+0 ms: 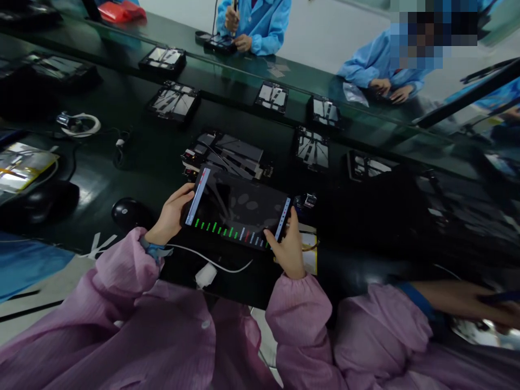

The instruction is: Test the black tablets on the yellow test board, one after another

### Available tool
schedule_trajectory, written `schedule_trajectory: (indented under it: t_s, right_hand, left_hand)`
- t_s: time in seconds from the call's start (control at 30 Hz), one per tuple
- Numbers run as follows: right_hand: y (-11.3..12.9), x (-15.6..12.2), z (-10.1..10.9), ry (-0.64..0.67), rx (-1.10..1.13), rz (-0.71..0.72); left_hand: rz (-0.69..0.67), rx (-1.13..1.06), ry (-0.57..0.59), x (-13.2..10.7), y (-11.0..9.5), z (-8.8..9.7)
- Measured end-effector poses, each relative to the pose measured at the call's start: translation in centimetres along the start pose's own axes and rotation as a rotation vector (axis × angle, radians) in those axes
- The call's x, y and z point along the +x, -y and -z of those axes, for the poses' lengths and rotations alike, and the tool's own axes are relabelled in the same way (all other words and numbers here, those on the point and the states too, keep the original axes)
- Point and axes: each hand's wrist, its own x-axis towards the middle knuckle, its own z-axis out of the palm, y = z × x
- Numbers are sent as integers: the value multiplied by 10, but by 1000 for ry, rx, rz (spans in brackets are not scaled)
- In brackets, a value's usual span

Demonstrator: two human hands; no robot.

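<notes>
The tablet [238, 208] sits at picture centre, over the near edge of the dark green bench [138, 173], directly in front of the person's chest. Whether its underside rests on the bench cannot be told. The screen faces up toward the camera, and a row of green and red bars runs along the near long edge. The long axis runs from 10 o'clock to 4 o'clock, so the left short edge lies slightly farther away.

The left hand [173, 214] is closed on the left short edge, thumb on the bezel and fingers curled beneath. The right hand [290, 252] is closed on the near right corner, at 4 o'clock of the tablet, with 1 fingertip on the glass beside the last bars. Gripping the 2 short ends probably keeps the display uncovered and the slab level.

A blue wrist strap [154, 250] circles the left wrist. A white cable [221, 265] lies at 6 o'clock of the tablet and meets a white plug block [206, 275]. A black fixture [227, 151] stands just beyond at 12 o'clock, probably placed there for short reach. A black dome-shaped object [125, 212] rests at 9 o'clock. Black trays [174, 102] line the belt from 11 to 1 o'clock. A co-worker in a blue coat [260, 21] works at 12 o'clock and a second co-worker [377, 70] at 2 o'clock. A neighbour's pink sleeve [377, 319] lies at 4 o'clock.
</notes>
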Motion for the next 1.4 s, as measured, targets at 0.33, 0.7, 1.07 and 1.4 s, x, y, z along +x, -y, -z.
schedule_trajectory:
  t_s: [0.33, 0.7, 1.07, 1.4]
  right_hand:
    - [3, 1, 0, -10, -31, -39]
    - [39, -24, -12, -414, -334, 411]
    - [72, -58, -64, -179, -369, 425]
    - [86, -62, -81, -145, -409, 445]
  left_hand:
    - [1, 23, 35, -3, -5, -2]
    - [-11, -21, 79, 3, -1, 2]
    - [-14, -36, 83, 1, -5, 0]
    - [-6, -50, 61, 5, -1, 4]
